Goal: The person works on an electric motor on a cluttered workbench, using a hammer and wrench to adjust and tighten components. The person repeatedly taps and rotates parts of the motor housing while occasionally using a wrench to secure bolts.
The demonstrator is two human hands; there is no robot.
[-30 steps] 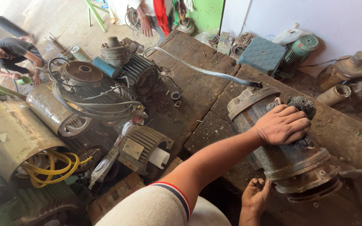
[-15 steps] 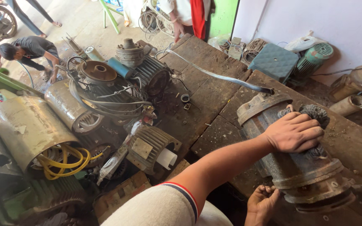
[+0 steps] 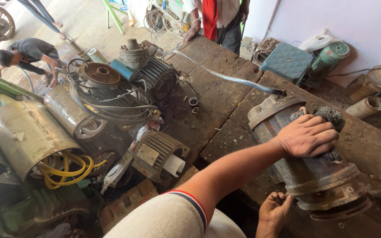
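Rusty cylindrical metal motor housing [image 3: 314,176] under my left hand [image 3: 308,135], clutching a dark rag [image 3: 331,118]; right hand [image 3: 273,212], at six o'clock, fingers curled, grips its lower edge.

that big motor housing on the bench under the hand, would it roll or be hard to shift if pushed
Probably heavy: the motor housing looks like thick rusty cast metal and dwarfs the left hand pressing a dark rag on it. Lying on its rounded side on the wooden bench, it might rock or roll sideways. The right hand at its lower flange seems to steady it.
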